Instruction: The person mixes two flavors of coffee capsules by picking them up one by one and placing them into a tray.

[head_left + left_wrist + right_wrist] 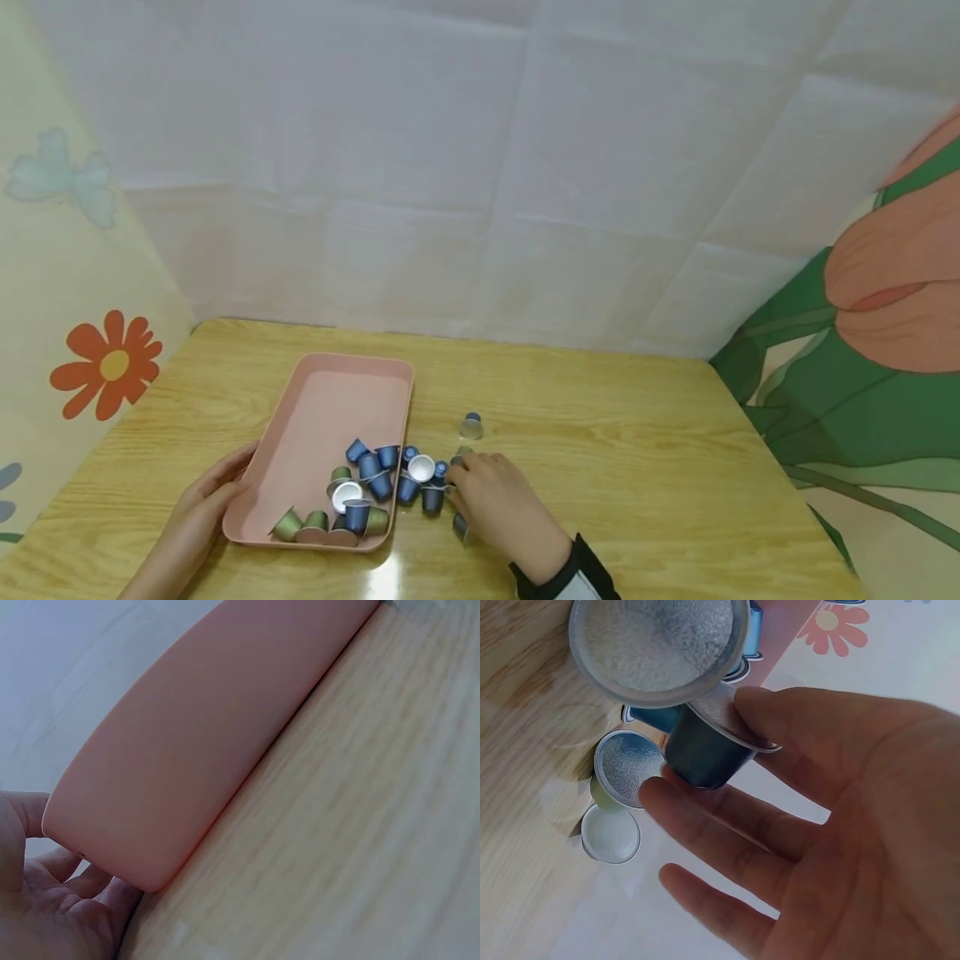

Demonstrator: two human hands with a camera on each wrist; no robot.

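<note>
A pink tray lies on the table, and my left hand grips its near left side, with the thumb at the rim and fingers against the outer wall. Blue coffee capsules and green capsules lie heaped in the tray's near right part. My right hand is over the loose capsules just right of the tray. In the right wrist view it pinches a dark teal capsule between thumb and fingers. A silver-lidded capsule shows large in front of it.
Several loose capsules sit along the tray's right wall. One capsule stands farther back, and a dark one lies beside my right hand. A white cloth hangs behind the wooden table.
</note>
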